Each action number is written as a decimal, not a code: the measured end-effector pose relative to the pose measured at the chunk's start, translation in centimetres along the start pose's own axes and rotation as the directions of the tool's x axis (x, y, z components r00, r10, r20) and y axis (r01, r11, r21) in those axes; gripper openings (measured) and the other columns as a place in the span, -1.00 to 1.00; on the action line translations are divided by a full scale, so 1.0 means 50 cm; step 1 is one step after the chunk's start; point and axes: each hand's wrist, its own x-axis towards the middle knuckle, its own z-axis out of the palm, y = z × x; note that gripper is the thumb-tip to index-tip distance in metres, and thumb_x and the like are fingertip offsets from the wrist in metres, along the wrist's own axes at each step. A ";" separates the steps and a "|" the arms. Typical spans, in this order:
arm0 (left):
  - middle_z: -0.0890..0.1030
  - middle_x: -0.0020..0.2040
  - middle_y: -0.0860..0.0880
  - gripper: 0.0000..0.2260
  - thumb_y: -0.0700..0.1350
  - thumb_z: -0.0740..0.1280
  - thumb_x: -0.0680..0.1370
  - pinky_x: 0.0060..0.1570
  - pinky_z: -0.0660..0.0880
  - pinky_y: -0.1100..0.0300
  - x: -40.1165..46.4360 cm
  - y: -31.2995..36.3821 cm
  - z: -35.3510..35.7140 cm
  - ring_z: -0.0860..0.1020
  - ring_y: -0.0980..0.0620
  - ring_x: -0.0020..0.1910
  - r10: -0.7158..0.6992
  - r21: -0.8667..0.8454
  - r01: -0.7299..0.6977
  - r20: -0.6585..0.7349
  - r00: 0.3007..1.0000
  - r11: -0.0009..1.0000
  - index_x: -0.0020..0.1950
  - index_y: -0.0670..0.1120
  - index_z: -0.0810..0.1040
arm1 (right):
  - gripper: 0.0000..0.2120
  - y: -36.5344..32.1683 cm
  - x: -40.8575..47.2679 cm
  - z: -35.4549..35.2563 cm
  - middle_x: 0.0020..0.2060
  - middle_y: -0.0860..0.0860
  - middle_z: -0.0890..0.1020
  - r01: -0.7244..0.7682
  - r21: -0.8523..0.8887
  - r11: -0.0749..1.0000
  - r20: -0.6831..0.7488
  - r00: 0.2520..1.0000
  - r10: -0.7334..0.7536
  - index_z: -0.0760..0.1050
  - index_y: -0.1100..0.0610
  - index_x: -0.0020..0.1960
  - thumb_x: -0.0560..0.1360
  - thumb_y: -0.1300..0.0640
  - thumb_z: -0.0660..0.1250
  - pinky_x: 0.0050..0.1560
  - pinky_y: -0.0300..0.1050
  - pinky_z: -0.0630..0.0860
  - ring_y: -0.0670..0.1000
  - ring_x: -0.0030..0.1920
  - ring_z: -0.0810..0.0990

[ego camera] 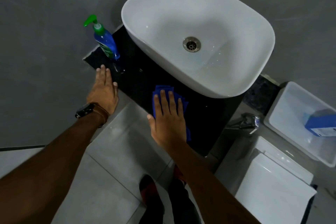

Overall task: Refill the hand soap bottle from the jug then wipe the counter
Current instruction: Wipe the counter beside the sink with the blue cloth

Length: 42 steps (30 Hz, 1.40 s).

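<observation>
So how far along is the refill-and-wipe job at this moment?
Refill looks done: soap bottle stands capped by the basin, no jug in view. Wiping is in hand: right hand presses the blue cloth flat. Left: wet spots near the left hand.

This is a small bathroom. Just beyond the two hands, a white oval ceramic vessel basin [198, 29] with a metal drain [191, 44] sits on a narrow black stone counter [138, 80]. To the right of the right hand [168, 123] stands a white ceramic toilet cistern [272, 178], with a chrome spray tap [249, 121] near it. Grey wall tiles [45, 42] rise beyond the left hand [103, 91], and pale glossy floor tiles [116, 142] lie below both hands.
</observation>
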 end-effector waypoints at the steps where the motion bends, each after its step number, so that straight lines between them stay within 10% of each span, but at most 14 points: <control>1: -0.06 0.62 -0.27 -0.49 -0.08 -0.03 0.71 0.59 -0.04 0.01 0.001 -0.001 0.001 -0.07 -0.21 0.61 0.003 0.003 -0.003 -0.003 1.000 1.000 0.58 -0.31 -0.03 | -0.32 0.010 -0.011 -0.001 0.66 0.18 0.14 -0.025 -0.005 1.000 0.002 1.000 0.025 0.05 0.12 0.67 0.66 -0.21 0.00 0.61 0.31 0.06 0.20 0.67 0.05; 13: -0.02 0.61 -0.28 -0.48 -0.06 -0.03 0.70 0.57 -0.06 0.03 0.002 -0.013 0.016 -0.04 -0.23 0.61 0.034 -0.021 -0.036 -0.073 0.997 0.999 0.58 -0.32 0.01 | -0.35 0.140 -0.112 -0.017 0.65 0.17 0.15 -0.418 -0.072 0.906 -0.111 0.906 0.409 0.12 0.18 0.65 0.70 -0.18 -0.01 0.62 0.27 0.06 0.22 0.67 0.04; 19: 0.02 0.61 -0.28 -0.49 -0.07 -0.01 0.70 0.43 -0.37 0.42 0.002 -0.017 0.027 -0.01 -0.24 0.60 0.040 -0.100 -0.054 -0.136 0.990 0.993 0.57 -0.32 0.05 | -0.36 0.187 -0.071 -0.044 0.64 0.21 0.20 -0.557 -0.030 0.830 -0.153 0.823 0.547 0.17 0.24 0.63 0.67 -0.10 0.11 0.61 0.29 0.08 0.26 0.65 0.10; 42: -0.02 0.62 -0.25 -0.48 -0.05 -0.04 0.70 0.53 -0.24 0.21 0.001 -0.009 0.034 -0.05 -0.22 0.60 0.013 -0.111 -0.032 -0.167 0.986 0.993 0.59 -0.29 0.01 | -0.36 0.244 -0.018 -0.074 0.62 0.19 0.24 -0.544 -0.017 0.839 -0.116 0.835 0.538 0.18 0.22 0.62 0.64 -0.07 0.10 0.62 0.28 0.06 0.27 0.65 0.06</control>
